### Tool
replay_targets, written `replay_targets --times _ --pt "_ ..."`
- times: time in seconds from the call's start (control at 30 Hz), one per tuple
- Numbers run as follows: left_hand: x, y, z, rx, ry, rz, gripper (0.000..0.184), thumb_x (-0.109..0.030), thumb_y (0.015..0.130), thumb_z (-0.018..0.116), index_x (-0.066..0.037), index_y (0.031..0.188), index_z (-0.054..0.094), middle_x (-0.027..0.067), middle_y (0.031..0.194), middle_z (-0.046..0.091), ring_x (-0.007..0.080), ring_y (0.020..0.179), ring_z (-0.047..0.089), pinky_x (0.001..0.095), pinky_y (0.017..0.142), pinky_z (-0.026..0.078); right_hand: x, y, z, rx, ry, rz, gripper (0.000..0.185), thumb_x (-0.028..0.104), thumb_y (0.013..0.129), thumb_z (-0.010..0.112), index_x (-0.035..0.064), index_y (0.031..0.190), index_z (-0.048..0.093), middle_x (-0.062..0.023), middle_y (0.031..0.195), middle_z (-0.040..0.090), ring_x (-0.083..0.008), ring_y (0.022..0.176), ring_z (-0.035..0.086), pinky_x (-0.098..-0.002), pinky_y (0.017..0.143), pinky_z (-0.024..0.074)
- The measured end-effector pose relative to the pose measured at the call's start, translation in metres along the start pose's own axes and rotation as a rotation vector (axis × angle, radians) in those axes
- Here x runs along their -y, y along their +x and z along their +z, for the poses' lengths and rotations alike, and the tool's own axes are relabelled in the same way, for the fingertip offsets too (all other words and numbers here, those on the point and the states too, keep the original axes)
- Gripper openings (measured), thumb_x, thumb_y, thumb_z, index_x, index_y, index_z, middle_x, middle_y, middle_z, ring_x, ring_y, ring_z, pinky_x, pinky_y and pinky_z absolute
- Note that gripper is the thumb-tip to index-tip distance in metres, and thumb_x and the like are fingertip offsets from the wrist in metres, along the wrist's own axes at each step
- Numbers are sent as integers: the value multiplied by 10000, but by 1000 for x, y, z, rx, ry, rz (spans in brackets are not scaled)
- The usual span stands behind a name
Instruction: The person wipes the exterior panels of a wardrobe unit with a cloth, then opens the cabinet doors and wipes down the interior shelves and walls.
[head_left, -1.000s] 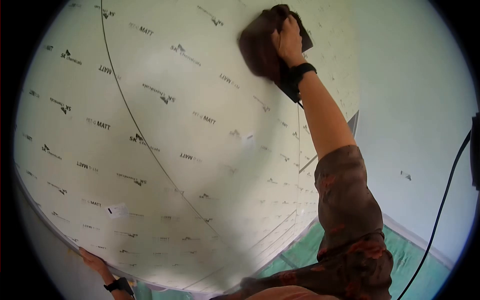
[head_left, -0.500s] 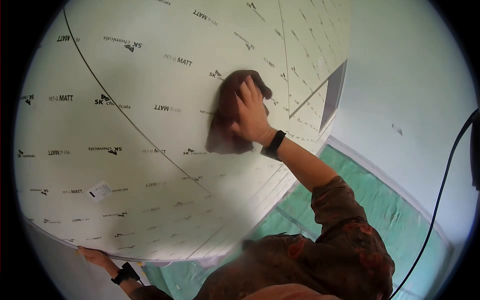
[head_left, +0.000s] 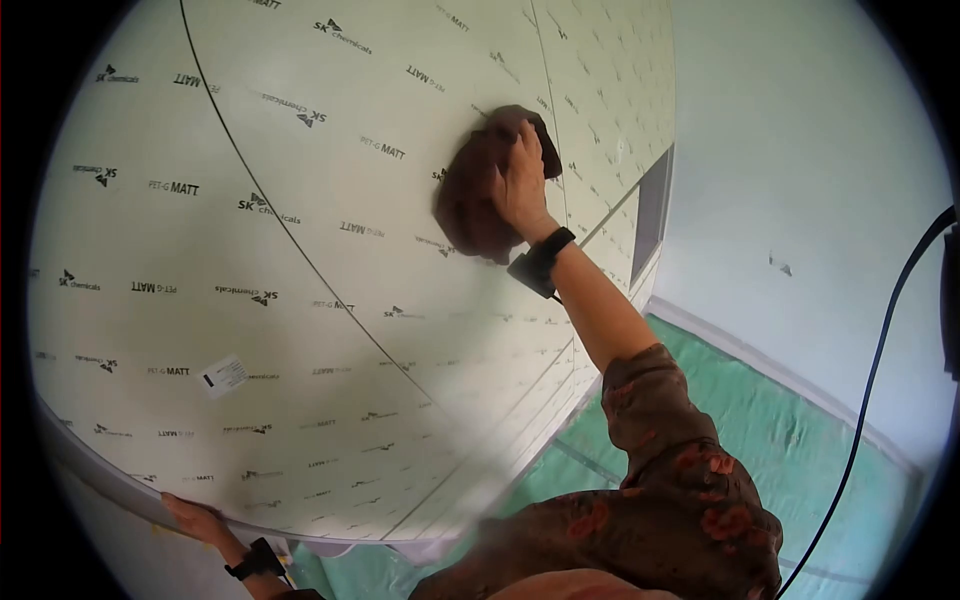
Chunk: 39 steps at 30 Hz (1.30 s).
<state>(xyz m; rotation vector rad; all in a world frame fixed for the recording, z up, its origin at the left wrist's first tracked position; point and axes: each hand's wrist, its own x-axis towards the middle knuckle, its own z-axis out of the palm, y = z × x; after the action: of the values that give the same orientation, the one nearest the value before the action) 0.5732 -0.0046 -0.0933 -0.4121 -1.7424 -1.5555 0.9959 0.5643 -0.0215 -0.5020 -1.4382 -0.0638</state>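
A dark brown cloth (head_left: 478, 190) lies bunched against a pale panel (head_left: 330, 180) covered in printed film. My right hand (head_left: 522, 185) presses on the cloth's right side, fingers pointing up the panel, with a black band at the wrist. Low on the left, my left hand (head_left: 195, 518) rests at the panel's grey edge, its fingers partly hidden behind or against that edge. A small white label (head_left: 223, 376) sticks to the panel's lower left.
A pale wall (head_left: 790, 160) stands on the right, with a black cable (head_left: 868, 400) hanging before it. Green sheeting (head_left: 760, 430) covers the floor. A dark seam (head_left: 290, 235) crosses the panel, and a recess (head_left: 652, 215) opens near its right side.
My right hand and the cloth came down from the panel's top over the last second, then moved slightly up again. The left hand has stayed at the edge. The view has shifted.
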Motion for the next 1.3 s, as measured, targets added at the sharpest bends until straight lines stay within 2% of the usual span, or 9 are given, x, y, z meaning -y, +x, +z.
replay_targets --times 0.3,0.47,0.73,0.9,0.97,1.03,1.13,1.23,1.3 --pt "-57 -5 -3 11 -33 187 451 -271 993 483 82 1275 479 209 1276 522 265 1115 535 331 948 429 -2 19 -14 38 11 -25 616 129 714 706 22 1272 468 -258 1337 386 -456 1227 368 -519 997 352" --pt "-208 -59 25 -207 533 835 423 -125 918 581 -6 1312 483 166 1344 478 298 1237 462 376 1015 385 -3 46 -38 104 47 -14 521 60 687 702 -13 1171 525 -205 1259 464 -412 1159 442 -448 945 429" --pt "-383 -227 181 792 -502 276 793 -150 679 729 -28 1384 384 114 1309 505 267 1212 490 360 966 423 58 56 -63 442 673 -262 388 85 689 648 28 1064 566 -161 1071 509 -358 972 535 -399 823 483" --pt "-393 -261 215 934 -357 351 479 -168 715 734 -17 1140 571 94 1079 633 224 963 615 318 808 498 74 76 -93 810 919 -335 398 118 731 674 28 1106 574 -144 1110 537 -305 1019 558 -369 842 495" --pt "-403 -257 215 1061 -232 206 340 -110 745 686 20 1046 598 60 981 645 176 886 609 309 776 498 52 120 -103 1331 884 -299 367 133 764 697 35 1105 605 -117 1100 575 -244 1006 588 -349 799 516" --pt "-373 -253 215 934 -344 174 372 -92 739 698 5 1081 588 76 996 649 187 879 619 305 767 498 15 155 -90 992 988 -251 319 134 783 706 49 1084 644 -89 1092 611 -185 923 622 -314 731 531" --pt "-333 -229 217 697 -479 128 405 -60 737 703 -4 1117 574 82 1021 645 184 890 617 298 776 490 -35 222 -55 0 397 -248 287 149 802 685 38 1067 663 -110 830 695 -180 698 651 -301 667 520" --pt "-318 -214 213 548 -500 47 402 -42 748 692 0 1128 568 69 1036 633 166 923 600 294 820 473 -58 268 -36 -177 289 -237 202 162 785 637 35 936 682 -127 807 676 -212 678 654 -334 662 517" --pt "-317 -213 215 524 -502 -7 404 -37 754 686 -2 1138 566 66 1043 629 163 938 594 292 845 463 -59 279 -31 116 224 -1 355 260 818 635 -12 1046 632 -215 1041 636 -347 975 603 -426 826 476"
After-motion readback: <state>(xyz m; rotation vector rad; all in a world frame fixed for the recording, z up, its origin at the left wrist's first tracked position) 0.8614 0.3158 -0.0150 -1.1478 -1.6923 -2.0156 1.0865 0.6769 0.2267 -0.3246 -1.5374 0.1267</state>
